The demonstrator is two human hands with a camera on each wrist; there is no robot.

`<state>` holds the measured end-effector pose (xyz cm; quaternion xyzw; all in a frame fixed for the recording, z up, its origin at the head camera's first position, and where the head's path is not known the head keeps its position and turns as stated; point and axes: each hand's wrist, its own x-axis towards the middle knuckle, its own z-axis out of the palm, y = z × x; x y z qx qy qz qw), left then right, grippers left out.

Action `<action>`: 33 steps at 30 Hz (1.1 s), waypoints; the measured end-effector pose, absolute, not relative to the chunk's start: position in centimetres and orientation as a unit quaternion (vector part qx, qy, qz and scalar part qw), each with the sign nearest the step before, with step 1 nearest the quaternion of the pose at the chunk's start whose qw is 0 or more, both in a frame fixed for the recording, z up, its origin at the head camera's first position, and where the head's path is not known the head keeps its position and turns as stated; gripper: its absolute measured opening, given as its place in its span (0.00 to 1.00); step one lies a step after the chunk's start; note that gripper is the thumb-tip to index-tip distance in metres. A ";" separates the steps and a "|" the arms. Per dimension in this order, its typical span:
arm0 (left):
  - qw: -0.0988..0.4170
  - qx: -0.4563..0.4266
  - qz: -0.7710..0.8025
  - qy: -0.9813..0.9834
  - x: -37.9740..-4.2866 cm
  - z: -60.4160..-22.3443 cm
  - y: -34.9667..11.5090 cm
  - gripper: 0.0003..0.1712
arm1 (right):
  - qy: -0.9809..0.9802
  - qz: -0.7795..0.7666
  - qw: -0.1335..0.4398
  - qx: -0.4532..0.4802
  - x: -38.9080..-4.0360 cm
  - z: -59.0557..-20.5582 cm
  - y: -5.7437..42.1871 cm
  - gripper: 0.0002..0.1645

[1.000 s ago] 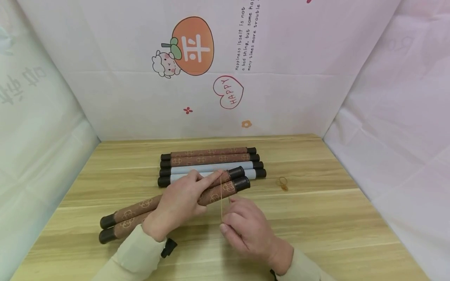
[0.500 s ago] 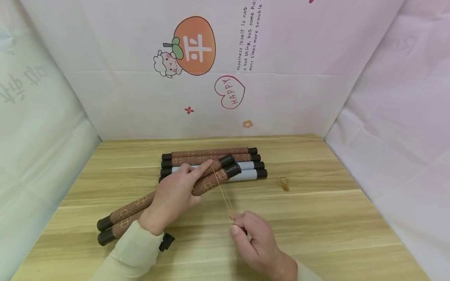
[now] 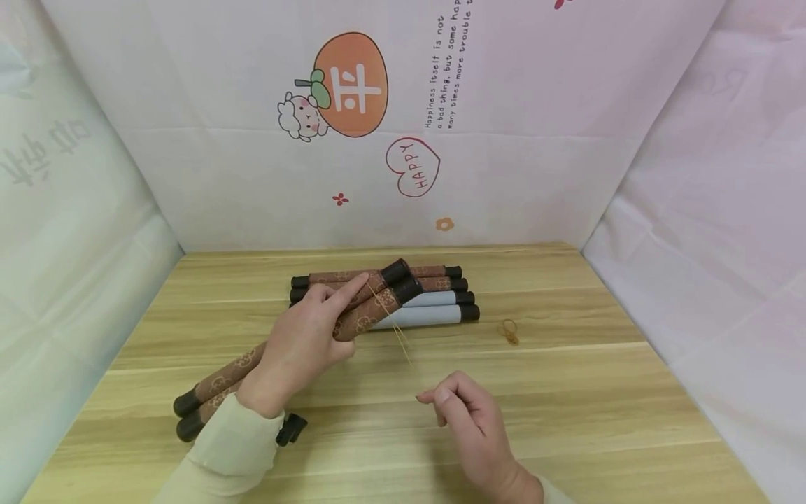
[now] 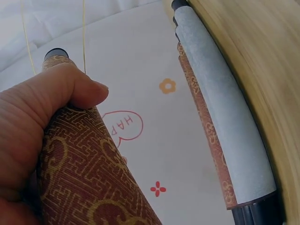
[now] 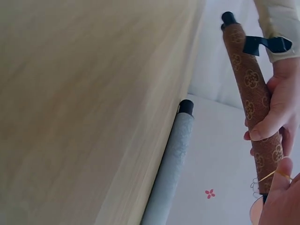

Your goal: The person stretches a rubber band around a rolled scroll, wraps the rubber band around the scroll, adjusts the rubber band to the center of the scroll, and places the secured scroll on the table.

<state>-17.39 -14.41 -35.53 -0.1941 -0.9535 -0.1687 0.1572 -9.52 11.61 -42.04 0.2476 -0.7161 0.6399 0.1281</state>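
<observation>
Two brown hanging scrolls with gold patterns and black end knobs lie side by side in my left hand. It grips them around the middle, holding them at a slant with the right ends raised. A thin yellow rubber band runs over the scrolls near their right ends and stretches toward my right hand. That hand is nearer me, thumb and index finger together. In the right wrist view the band reaches from the scroll to the right hand's fingers. The left wrist view shows the left thumb across one scroll.
Behind the held scrolls, two more brown scrolls and two light blue ones lie in a row on the wooden table. Loose rubber bands rest to their right. White printed cloth walls the back and sides.
The right hand has drawn back toward me and to the right, stretching the band away from the scrolls. The left hand has tilted the scrolls' right ends upward and shifted them left.
</observation>
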 end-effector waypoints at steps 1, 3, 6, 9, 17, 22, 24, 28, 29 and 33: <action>0.166 -0.196 -0.170 -0.951 -17.3 -35.5 -14.4 0.58 | -0.707 0.661 0.106 0.231 -9.5 -41.8 11.6 0.18; 0.182 -0.201 -0.174 -0.947 -17.3 -35.4 -14.5 0.58 | -0.673 0.707 0.064 0.206 -9.7 -41.4 11.6 0.19; 0.200 -0.209 -0.180 -0.940 -17.0 -35.3 -14.5 0.58 | -0.611 0.771 0.006 0.181 -10.1 -41.0 11.6 0.20; 0.212 -0.214 -0.185 -0.936 -16.9 -35.3 -14.4 0.59 | -0.563 0.812 -0.055 0.146 -10.4 -40.6 11.9 0.21; 0.231 -0.238 -0.182 -0.926 -16.1 -35.0 -13.8 0.59 | -0.369 0.902 -0.211 0.077 -11.6 -40.2 12.6 0.23; 0.239 -0.266 -0.180 -0.917 -15.6 -34.9 -13.5 0.61 | -0.199 0.937 -0.282 0.046 -12.5 -39.9 12.7 0.23; 0.247 -0.282 -0.176 -0.910 -15.5 -35.0 -13.4 0.62 | -0.152 0.940 -0.301 0.038 -12.9 -39.8 12.6 0.21; 0.265 -0.316 -0.170 -0.895 -15.3 -35.3 -13.3 0.62 | -0.126 0.940 -0.313 0.044 -13.5 -39.3 12.6 0.17; 0.268 -0.326 -0.169 -0.891 -15.3 -35.4 -13.3 0.62 | -0.128 0.940 -0.313 0.049 -13.6 -39.1 12.6 0.16; 0.279 -0.360 -0.167 -0.874 -15.2 -35.7 -13.4 0.62 | -0.178 0.932 -0.303 0.088 -14.0 -38.6 12.7 0.20</action>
